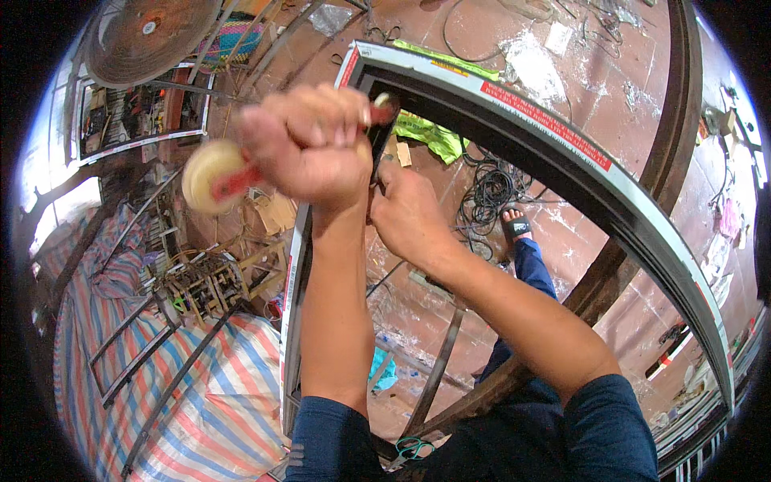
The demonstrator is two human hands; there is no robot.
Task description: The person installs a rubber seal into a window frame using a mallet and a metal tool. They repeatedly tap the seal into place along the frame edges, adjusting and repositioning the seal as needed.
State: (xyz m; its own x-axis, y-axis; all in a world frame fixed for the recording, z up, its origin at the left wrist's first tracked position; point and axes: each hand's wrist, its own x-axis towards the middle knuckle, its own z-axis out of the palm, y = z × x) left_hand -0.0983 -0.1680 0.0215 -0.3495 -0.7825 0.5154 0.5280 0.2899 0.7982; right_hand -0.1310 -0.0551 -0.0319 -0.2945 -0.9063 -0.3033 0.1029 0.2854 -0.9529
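Observation:
A mallet (212, 178) with a pale yellow round head and a red handle is in my left hand (309, 149). My left fingers wrap round the handle, and the head points out to the left, blurred. A dark metal frame (554, 132), with white and red tape along its outer edge, spans the view. My right hand (405, 207) is closed at the inner side of the frame's left bar, just below and right of my left wrist. A thin dark strip shows at its fingertips, but what they hold is mostly hidden.
Dark beams (618, 265) lie under the frame. A coil of black cable (491, 189) and a yellow-green wrapper (430, 135) are on the tiled floor. Striped sheeting (201, 394) covers the lower left, near metal pieces (205, 285). A round brown disc (148, 32) stands at the upper left.

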